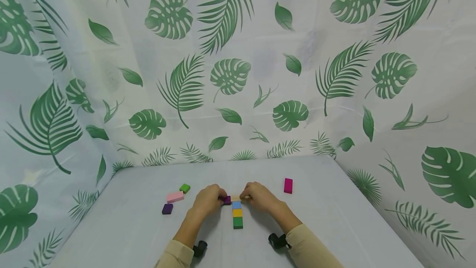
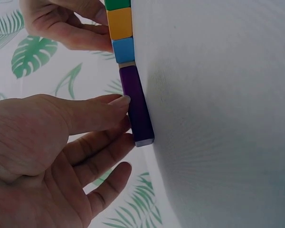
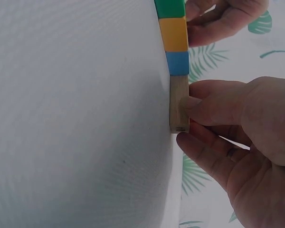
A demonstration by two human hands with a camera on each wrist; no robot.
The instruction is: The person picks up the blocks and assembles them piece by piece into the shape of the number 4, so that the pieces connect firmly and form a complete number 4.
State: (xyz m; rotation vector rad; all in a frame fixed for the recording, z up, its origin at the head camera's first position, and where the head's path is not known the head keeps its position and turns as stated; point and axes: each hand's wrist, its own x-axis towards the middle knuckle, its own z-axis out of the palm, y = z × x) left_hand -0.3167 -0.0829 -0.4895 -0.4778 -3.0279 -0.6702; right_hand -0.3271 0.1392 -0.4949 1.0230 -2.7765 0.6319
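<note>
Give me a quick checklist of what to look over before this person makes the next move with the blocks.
1. Left grip on the long purple block: ok, thumb and fingers pinch it.
2. Right grip on the wooden block: ok, thumb and fingers pinch it.
3. Blue block, yellow block and dark green block lined up: ok, they form one row.
4. Long purple block pressed tight against the wooden block: cannot tell; they sit side by side, but the contact is unclear.
5. Pink block and magenta block out of the way: ok, both lie apart from the hands.
</note>
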